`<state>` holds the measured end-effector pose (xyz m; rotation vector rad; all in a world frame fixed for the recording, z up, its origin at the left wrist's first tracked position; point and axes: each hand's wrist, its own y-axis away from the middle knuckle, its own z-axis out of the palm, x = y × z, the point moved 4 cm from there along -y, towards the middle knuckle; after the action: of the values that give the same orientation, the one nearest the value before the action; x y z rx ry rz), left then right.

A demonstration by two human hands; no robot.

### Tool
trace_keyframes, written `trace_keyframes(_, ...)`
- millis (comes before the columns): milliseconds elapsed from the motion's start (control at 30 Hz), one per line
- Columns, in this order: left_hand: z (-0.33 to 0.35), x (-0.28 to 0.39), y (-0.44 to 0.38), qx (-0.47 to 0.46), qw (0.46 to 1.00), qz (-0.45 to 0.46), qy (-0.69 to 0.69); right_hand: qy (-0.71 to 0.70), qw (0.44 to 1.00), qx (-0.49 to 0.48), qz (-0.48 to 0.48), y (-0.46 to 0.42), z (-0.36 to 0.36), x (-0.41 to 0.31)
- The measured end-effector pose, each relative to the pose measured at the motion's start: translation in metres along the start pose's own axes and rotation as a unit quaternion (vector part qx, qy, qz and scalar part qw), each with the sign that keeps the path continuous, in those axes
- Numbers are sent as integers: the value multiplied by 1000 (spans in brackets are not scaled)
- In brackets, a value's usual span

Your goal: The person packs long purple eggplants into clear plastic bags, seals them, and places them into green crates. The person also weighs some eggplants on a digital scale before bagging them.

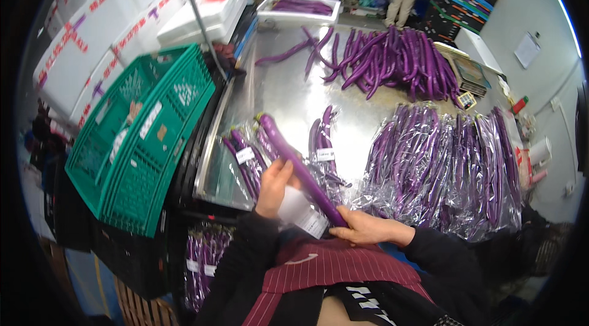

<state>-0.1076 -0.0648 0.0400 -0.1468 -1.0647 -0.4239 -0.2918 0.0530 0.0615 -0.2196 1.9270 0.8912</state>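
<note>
A long purple eggplant (299, 167) slants across in front of my body, its green stem end pointing up and left. My left hand (275, 188) grips it around the middle. My right hand (370, 227) pinches its lower end between thumb and fingers. From beneath my left palm hangs a white strip of printed labels (310, 222); whether the fingers also hold it is hidden. Film-wrapped eggplants with a label (245, 154) lie just left of my left hand. Another labelled pack (326, 142) rests beyond the held eggplant.
Many wrapped eggplants (423, 165) cover the right of the metal table (280, 82). Loose eggplants (395, 59) are heaped behind them, near a scale (469, 77). Green crates (142, 142) stand at left, foam boxes (115, 17) beyond. Packed eggplants (207, 261) sit low left. Two people stand far back.
</note>
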Motion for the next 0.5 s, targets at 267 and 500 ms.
trace_keyframes(267, 0, 25, -11, 69, 994, 83, -4, 134, 989, 54, 22, 16, -18, -1)
trace_keyframes(500, -1, 15, -18, 99, 992, 83, -5, 49, 999, 11, -2, 13, -22, 4)
